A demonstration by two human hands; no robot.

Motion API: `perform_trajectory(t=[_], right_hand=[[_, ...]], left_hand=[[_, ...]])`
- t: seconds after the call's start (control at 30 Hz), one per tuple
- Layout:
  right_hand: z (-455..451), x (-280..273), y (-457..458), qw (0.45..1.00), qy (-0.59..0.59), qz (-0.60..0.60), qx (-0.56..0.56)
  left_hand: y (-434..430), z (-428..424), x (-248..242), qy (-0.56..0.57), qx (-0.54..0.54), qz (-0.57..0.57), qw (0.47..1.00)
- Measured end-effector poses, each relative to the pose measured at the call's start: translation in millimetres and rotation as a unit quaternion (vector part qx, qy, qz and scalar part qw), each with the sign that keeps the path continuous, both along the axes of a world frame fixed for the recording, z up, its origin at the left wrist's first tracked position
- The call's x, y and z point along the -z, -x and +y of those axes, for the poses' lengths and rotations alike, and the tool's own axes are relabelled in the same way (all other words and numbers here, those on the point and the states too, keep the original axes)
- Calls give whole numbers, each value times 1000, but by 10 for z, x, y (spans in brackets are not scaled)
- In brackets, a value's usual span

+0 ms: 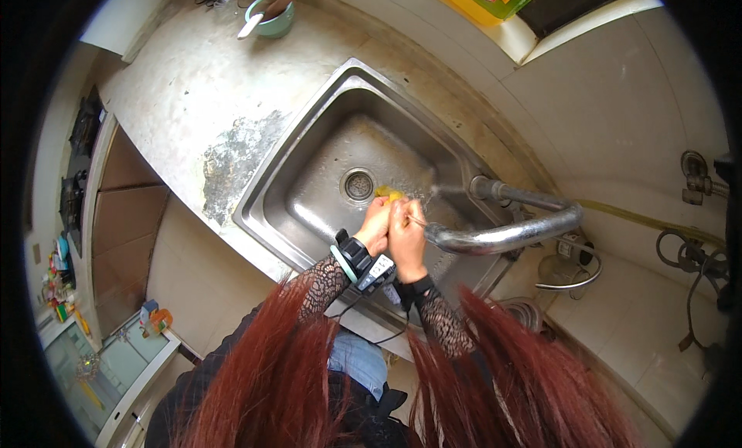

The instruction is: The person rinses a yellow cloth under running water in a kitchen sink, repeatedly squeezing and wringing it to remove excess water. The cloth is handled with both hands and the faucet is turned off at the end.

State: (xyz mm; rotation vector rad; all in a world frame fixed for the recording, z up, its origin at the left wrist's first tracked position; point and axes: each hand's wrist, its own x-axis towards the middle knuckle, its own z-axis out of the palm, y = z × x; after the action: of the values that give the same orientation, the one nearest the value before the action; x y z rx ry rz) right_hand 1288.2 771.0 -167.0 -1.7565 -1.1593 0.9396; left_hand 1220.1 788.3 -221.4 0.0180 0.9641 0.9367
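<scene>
Over a stainless steel sink (316,120), my left hand (374,223) and my right hand (407,233) are pressed close together. Between their fingers is a small, soft-looking yellow thing (387,193), perhaps a cloth; my fingers hide part of it. The round drain strainer (358,185) lies just beyond my left hand. From the right, the curved metal faucet (504,236) brings its spout close to my right hand. A thin stream of water runs from it onto that hand, and drops splash in the basin.
A green bowl (277,26) holding a wooden-handled tool stands on the worn counter (232,83). A yellow-green bottle (481,1) sits on the ledge above. Coiled hose (522,314) lies right of the sink. Long red hair (261,367) hangs beside both forearms.
</scene>
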Motion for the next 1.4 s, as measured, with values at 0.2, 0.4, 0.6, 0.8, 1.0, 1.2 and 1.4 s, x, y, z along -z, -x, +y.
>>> perform_trajectory(t=[0.2, 0.4, 0.6, 0.8, 1.0, 1.2, 1.4], right_hand=[[76, -37, -28, 993, 83, -81, 15], [33, 83, -86, 998, 20, -35, -46], [-22, 45, -21, 997, 42, -61, 28], [5, 4, -40, 992, 37, -98, 66], [-209, 160, -74, 999, -27, -8, -23], [-156, 735, -437, 949, 190, 241, 68], [-74, 1074, -521, 919, 185, 338, 84]], left_hand=[[108, -50, 119, 82, 104, -137, 982], [41, -127, -9, 44, 81, 25, 995], [23, -24, -109, 76, 92, 24, 993], [69, -87, -80, 116, 122, 24, 985], [148, -139, -121, -44, 101, 97, 989], [379, -316, -62, -143, 208, 126, 959], [470, -545, 130, -168, 236, 253, 923]])
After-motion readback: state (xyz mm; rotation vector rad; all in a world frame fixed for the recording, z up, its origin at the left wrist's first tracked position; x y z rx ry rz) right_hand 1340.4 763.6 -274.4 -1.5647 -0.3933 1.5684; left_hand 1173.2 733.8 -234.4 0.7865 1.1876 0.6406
